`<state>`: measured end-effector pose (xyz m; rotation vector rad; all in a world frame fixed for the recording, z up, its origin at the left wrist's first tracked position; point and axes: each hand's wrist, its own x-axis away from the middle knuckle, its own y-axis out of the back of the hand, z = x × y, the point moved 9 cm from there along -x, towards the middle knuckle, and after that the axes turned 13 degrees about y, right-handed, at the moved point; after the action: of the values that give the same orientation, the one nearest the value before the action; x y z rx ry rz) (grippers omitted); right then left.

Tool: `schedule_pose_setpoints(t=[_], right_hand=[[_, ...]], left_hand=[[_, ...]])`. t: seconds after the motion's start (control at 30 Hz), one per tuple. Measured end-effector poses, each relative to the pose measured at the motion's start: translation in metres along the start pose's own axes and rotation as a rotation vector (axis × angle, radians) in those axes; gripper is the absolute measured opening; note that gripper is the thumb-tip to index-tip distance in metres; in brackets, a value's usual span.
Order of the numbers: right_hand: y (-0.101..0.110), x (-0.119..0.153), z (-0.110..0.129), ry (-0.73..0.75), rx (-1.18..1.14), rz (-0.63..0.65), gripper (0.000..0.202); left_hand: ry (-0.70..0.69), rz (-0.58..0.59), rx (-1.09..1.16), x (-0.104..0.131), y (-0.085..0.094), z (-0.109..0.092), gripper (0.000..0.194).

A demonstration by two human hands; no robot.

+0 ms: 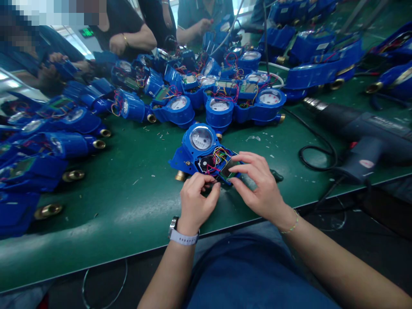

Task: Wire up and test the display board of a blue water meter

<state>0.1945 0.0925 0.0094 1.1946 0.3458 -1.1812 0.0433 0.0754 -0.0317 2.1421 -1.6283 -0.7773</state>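
A blue water meter [189, 143] with a round dial sits in front of me, its housing uncovered so coloured wires [220, 156] and a black round part show. My right hand [257, 182] grips a small circuit board with a display [229, 168] at the housing's right end, thumb below and fingers above. Close by, my left hand [198, 197] is at the housing's near edge, thumb and fingers curled together beside the wires. What lies between its fingertips, if anything, is too small to make out. A brass fitting [180, 175] sticks out at the meter's left.
Several more blue meters [219, 112] with exposed wires crowd the back of the green table [128, 206], and others [69, 146] line its left side. A heat gun [360, 133] with a black cable lies at right. Co-workers' hands [119, 44] are across the table.
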Motion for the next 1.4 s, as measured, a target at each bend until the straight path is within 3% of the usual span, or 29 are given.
schedule_pose_setpoints(t=[0.2,0.37,0.5,0.77,0.87,1.1,1.4], right_hand=[[-0.013,0.015,0.006,0.034,0.042,0.039,0.013],[-0.018,0.008,0.010,0.085,0.085,0.040,0.021],[-0.023,0.001,0.010,0.107,0.094,0.063,0.017],[-0.026,-0.005,0.005,0.108,0.070,0.082,0.007],[-0.028,-0.008,0.005,0.113,0.056,0.105,0.003],[-0.031,-0.011,0.011,0.178,0.099,0.136,0.011],[-0.029,-0.014,0.003,0.091,-0.060,0.093,0.012]], left_hand=[[0.021,-0.021,0.011,-0.001,0.001,0.002,0.006],[0.053,-0.013,0.044,0.001,0.001,0.005,0.008],[0.065,-0.013,0.070,0.002,-0.001,0.007,0.007],[0.037,-0.019,0.081,0.004,0.003,0.007,0.002],[0.008,-0.021,0.076,0.005,0.006,0.005,0.009],[-0.033,-0.050,0.054,0.006,0.006,0.003,0.010],[-0.029,-0.044,0.025,0.007,0.005,0.003,0.010]])
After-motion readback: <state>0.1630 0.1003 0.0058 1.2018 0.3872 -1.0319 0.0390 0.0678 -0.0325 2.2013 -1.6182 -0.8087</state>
